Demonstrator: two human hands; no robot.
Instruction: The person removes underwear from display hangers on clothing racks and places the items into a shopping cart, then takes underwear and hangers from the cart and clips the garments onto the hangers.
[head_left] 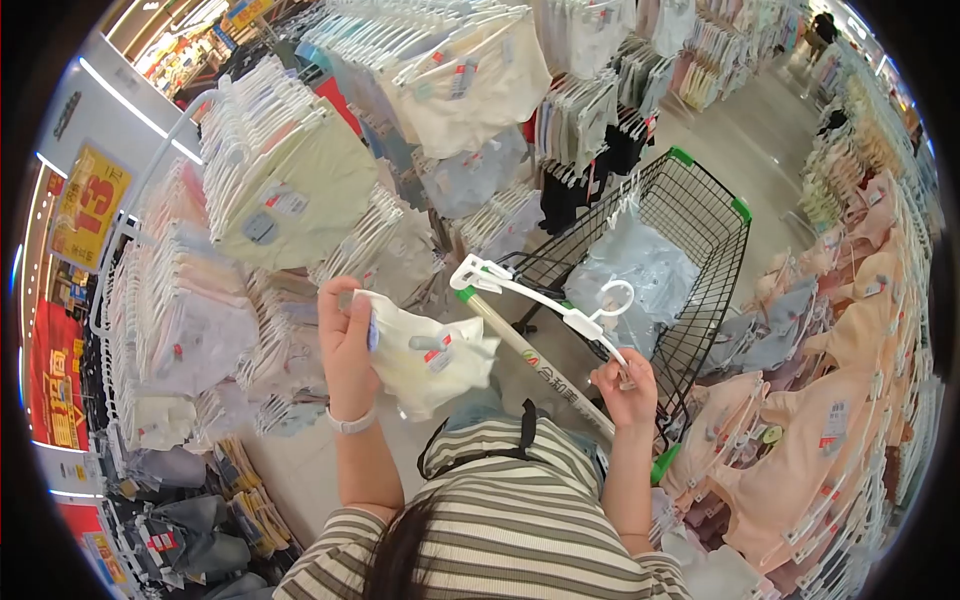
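Note:
My left hand (347, 345) grips a cream-coloured garment (425, 358) by its upper left edge; a red-and-white label shows on the cloth. To the right, my right hand (627, 385) pinches one end of a white plastic hanger (545, 308), which slants up and left with its clip end above the cart handle (530, 352). No cloth hangs from this hanger. Hand and garment are apart from the hanger. Beyond the handle, the black wire shopping cart (712, 235) holds light-blue garments (635, 268) on white hangers.
Racks of hanging underwear (290, 185) stand at the left and ahead. Peach-coloured bras (800, 470) line the right side, close to the cart. An aisle floor (745, 165) runs away at the upper right, where a distant person (822, 30) stands. A yellow price sign (92, 208) hangs at left.

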